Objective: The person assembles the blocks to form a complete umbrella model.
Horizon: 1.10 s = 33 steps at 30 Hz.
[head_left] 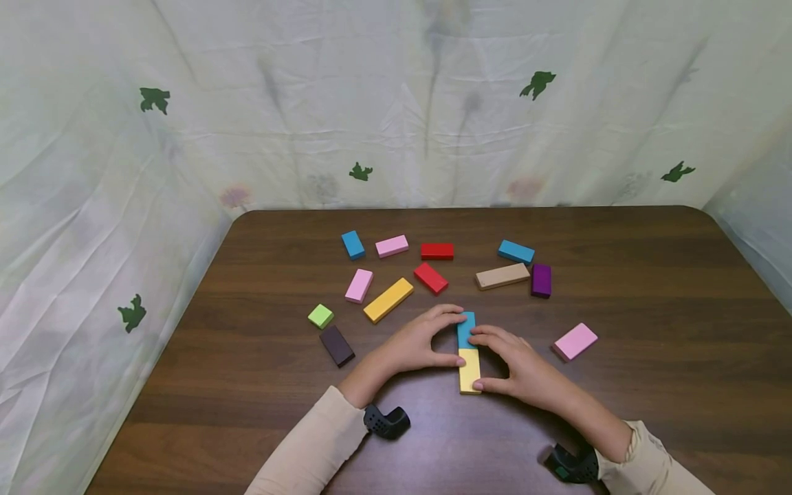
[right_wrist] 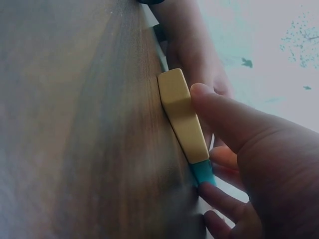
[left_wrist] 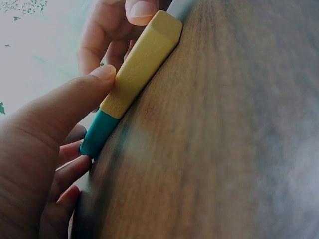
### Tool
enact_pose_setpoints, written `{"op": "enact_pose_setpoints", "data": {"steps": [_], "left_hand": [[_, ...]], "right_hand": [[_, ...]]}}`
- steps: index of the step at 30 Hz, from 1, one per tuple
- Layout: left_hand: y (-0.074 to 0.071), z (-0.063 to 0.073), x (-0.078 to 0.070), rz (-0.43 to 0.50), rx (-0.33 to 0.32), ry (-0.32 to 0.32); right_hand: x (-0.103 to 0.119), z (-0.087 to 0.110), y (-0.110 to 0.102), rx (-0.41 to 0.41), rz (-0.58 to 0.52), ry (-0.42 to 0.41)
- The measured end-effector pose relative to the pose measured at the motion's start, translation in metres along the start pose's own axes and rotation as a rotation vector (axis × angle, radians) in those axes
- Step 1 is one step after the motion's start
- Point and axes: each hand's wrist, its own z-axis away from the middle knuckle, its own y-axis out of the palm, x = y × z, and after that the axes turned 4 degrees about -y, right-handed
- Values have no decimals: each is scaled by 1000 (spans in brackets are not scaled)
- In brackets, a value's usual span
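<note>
A blue block (head_left: 467,331) and a light yellow block (head_left: 469,372) lie end to end in one line on the table, the blue one on the far side. My left hand (head_left: 422,341) grips the pair from the left, thumb on the yellow block's side and fingers at the blue block's far end. From the right, my right hand (head_left: 516,364) holds the same pair. Its thumb presses the yellow block near the close end, and its fingers touch the blue block's side. In the left wrist view the yellow block (left_wrist: 142,64) meets the blue-green end piece (left_wrist: 99,132) without a visible gap.
Loose blocks are scattered farther back on the brown table (head_left: 247,412): a long yellow block (head_left: 388,300), red block (head_left: 431,278), tan block (head_left: 502,276), purple block (head_left: 541,281). A dark block (head_left: 337,346) and green block (head_left: 321,315) lie left, a pink block (head_left: 575,342) right.
</note>
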Motion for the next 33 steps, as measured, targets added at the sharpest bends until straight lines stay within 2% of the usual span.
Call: {"op": "enact_pose_setpoints", "data": {"steps": [12, 33], "left_hand": [[1, -1, 1, 14, 4, -4], [-3, 0, 0, 25, -1, -11]], "right_hand": [[1, 0, 0, 26, -32, 31], [-3, -7, 1, 9, -57, 13]]}}
